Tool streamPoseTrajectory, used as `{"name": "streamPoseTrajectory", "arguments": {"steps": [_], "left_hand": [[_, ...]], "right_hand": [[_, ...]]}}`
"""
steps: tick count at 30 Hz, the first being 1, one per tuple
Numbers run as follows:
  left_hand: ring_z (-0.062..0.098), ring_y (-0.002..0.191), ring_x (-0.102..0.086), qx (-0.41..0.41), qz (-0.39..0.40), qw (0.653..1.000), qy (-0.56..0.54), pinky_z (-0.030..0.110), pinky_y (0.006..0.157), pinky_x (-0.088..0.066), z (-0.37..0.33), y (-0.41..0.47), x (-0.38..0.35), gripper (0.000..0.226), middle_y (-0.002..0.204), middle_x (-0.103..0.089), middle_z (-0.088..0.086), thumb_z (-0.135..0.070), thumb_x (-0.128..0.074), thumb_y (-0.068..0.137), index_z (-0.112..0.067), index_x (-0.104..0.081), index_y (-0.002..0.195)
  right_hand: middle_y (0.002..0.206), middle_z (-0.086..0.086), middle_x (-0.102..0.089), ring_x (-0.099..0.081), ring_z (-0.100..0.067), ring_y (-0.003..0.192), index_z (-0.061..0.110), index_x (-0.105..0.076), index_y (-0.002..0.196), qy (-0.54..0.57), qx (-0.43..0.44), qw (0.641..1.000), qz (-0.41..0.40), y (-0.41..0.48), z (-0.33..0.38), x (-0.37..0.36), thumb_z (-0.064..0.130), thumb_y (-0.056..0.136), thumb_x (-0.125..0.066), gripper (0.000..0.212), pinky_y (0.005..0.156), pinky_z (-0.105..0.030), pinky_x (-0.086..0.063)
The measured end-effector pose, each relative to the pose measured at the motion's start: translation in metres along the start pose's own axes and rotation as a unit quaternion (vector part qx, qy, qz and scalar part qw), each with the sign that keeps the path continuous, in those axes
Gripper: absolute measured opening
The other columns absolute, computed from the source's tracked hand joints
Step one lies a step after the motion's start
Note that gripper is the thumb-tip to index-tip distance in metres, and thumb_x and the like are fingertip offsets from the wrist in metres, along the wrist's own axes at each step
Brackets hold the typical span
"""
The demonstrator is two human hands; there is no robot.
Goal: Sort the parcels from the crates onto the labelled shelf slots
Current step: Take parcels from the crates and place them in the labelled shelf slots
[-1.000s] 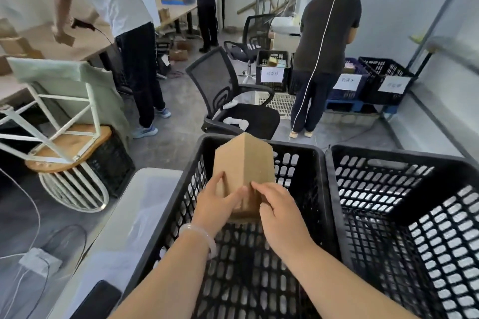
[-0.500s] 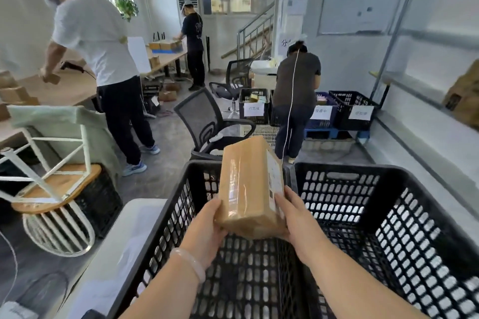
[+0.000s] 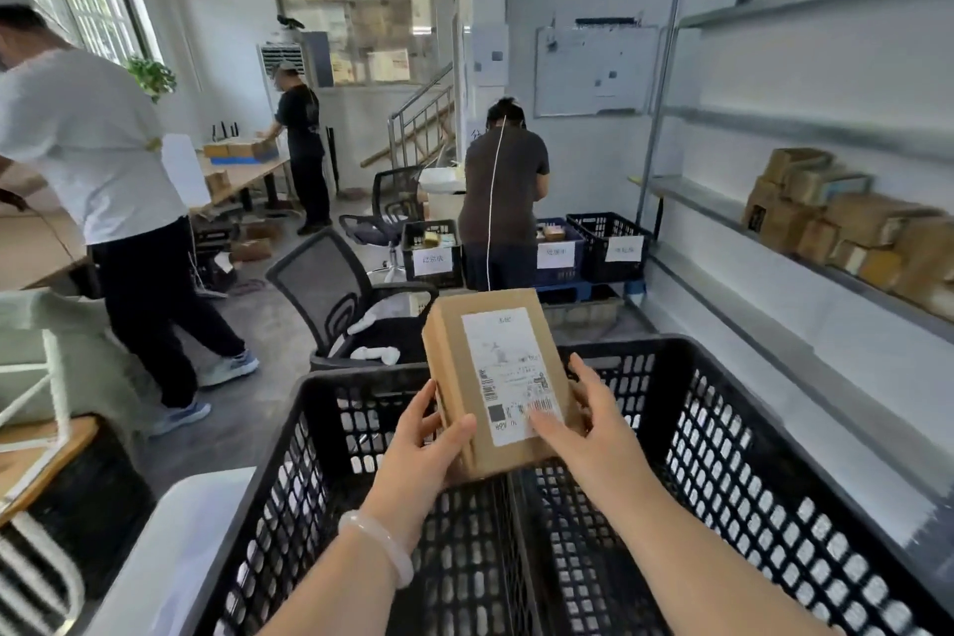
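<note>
You hold the brown cardboard parcel with white shipping label [image 3: 503, 380] above the black plastic crates [image 3: 722, 429] | left hand [image 3: 418, 449] and right hand [image 3: 593, 429] clamped on its lower edges | crates look emptied; many boxes on the right-hand metal shelf [image 3: 805, 253] | left: read label, slot it.

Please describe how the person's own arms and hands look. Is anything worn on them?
Both forearms are bare, with no sleeves or gloves in view. The left hand has a pale, smooth, translucent bangle around its wrist. The right hand and its wrist carry nothing. No rings show.
</note>
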State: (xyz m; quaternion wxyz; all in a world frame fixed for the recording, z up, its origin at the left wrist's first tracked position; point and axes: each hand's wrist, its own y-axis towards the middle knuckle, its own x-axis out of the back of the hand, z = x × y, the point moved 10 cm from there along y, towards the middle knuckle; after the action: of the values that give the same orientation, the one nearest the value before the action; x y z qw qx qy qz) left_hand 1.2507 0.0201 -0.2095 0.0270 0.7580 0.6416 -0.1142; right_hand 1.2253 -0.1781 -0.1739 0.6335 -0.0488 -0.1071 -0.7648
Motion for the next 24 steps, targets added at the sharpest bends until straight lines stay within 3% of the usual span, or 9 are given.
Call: {"name": "streamPoseTrajectory", "arguments": {"steps": [2, 4, 6, 9, 12, 14, 16, 20, 24], "left_hand": [[0.018, 0.104, -0.070, 0.000, 0.004, 0.999, -0.045, 0.045, 0.083, -0.059, 0.003, 0.001, -0.014, 0.088, 0.118, -0.072, -0.002, -0.046, -0.081, 0.064, -0.045, -0.038, 0.140], [0.018, 0.103, -0.071, -0.001, 0.006, 0.997, -0.076, 0.042, 0.077, -0.060, 0.008, 0.002, -0.029, 0.075, 0.115, -0.073, -0.004, -0.039, -0.074, 0.077, -0.047, -0.036, 0.141], [0.017, 0.102, -0.071, 0.006, 0.015, 0.996, -0.092, 0.044, 0.078, -0.060, 0.014, 0.001, -0.044, 0.073, 0.113, -0.073, -0.005, -0.036, -0.069, 0.085, -0.049, -0.030, 0.145], [0.018, 0.110, -0.068, 0.022, 0.027, 0.996, -0.078, 0.049, 0.091, -0.056, 0.017, -0.002, -0.056, 0.086, 0.123, -0.069, -0.004, -0.039, -0.072, 0.083, -0.050, -0.018, 0.150], [0.020, 0.135, -0.043, -0.019, -0.053, 0.997, 0.048, 0.051, 0.112, -0.036, -0.003, -0.001, -0.032, 0.109, 0.155, -0.035, -0.001, -0.042, -0.080, 0.077, -0.048, -0.002, 0.153], [0.018, 0.144, -0.026, -0.093, -0.106, 0.977, 0.161, 0.047, 0.118, -0.026, -0.032, -0.003, -0.016, 0.108, 0.160, -0.020, -0.004, -0.040, -0.079, 0.080, -0.043, 0.000, 0.155], [0.010, 0.145, -0.015, -0.185, -0.114, 0.930, 0.297, 0.041, 0.118, -0.021, -0.064, -0.008, -0.018, 0.097, 0.158, -0.019, -0.013, -0.043, -0.074, 0.083, -0.045, -0.009, 0.154], [0.002, 0.143, -0.020, -0.263, 0.054, 0.845, 0.463, 0.039, 0.120, -0.025, -0.082, -0.007, -0.068, 0.077, 0.149, -0.026, -0.029, -0.056, -0.069, 0.082, -0.049, -0.030, 0.147], [-0.008, 0.119, -0.043, -0.237, 0.168, 0.804, 0.519, 0.025, 0.102, -0.041, -0.070, 0.000, -0.109, 0.079, 0.123, -0.040, -0.041, -0.069, -0.064, 0.075, -0.061, -0.024, 0.143]], "right_hand": [[0.130, 0.021, -0.045, -0.052, 0.011, 0.103, 0.044, -0.020, 0.148, 0.073, -0.048, 0.996, -0.020, -0.006, -0.012, 0.012, 0.050, 0.072, -0.078, 0.096, 0.072, -0.012, -0.048], [0.134, 0.017, -0.048, -0.052, -0.003, 0.113, 0.048, -0.028, 0.144, 0.153, -0.116, 0.981, -0.002, -0.013, -0.027, 0.011, 0.066, 0.057, -0.079, 0.102, 0.095, -0.032, -0.046], [0.128, 0.012, -0.060, -0.058, -0.018, 0.115, 0.050, -0.045, 0.130, 0.215, -0.157, 0.963, 0.040, -0.018, -0.037, 0.004, 0.069, 0.052, -0.080, 0.088, 0.098, -0.047, -0.043], [0.116, 0.007, -0.069, -0.068, -0.023, 0.103, 0.046, -0.050, 0.125, 0.228, -0.142, 0.963, 0.018, -0.014, -0.040, 0.019, 0.063, 0.049, -0.086, 0.086, 0.090, -0.048, -0.049], [0.133, 0.004, -0.057, -0.057, -0.021, 0.117, 0.046, -0.026, 0.144, 0.160, -0.127, 0.978, -0.035, -0.010, -0.035, 0.049, 0.062, 0.046, -0.086, 0.116, 0.099, -0.051, -0.045], [0.137, 0.004, -0.051, -0.055, -0.016, 0.116, 0.047, -0.015, 0.148, 0.123, -0.119, 0.984, -0.050, -0.010, -0.030, 0.064, 0.061, 0.046, -0.083, 0.125, 0.098, -0.045, -0.045], [0.135, 0.004, -0.051, -0.058, -0.013, 0.110, 0.048, -0.014, 0.148, 0.092, -0.106, 0.989, -0.050, -0.010, -0.022, 0.071, 0.062, 0.047, -0.081, 0.122, 0.088, -0.037, -0.048], [0.127, 0.014, -0.056, -0.067, -0.004, 0.094, 0.048, -0.027, 0.145, 0.039, -0.091, 0.994, -0.038, -0.012, -0.007, 0.079, 0.067, 0.051, -0.076, 0.108, 0.076, -0.029, -0.051], [0.127, 0.021, -0.056, -0.063, 0.001, 0.100, 0.048, -0.033, 0.142, -0.022, -0.076, 0.996, -0.052, -0.015, 0.012, 0.103, 0.070, 0.052, -0.069, 0.099, 0.083, -0.026, -0.048]]}}
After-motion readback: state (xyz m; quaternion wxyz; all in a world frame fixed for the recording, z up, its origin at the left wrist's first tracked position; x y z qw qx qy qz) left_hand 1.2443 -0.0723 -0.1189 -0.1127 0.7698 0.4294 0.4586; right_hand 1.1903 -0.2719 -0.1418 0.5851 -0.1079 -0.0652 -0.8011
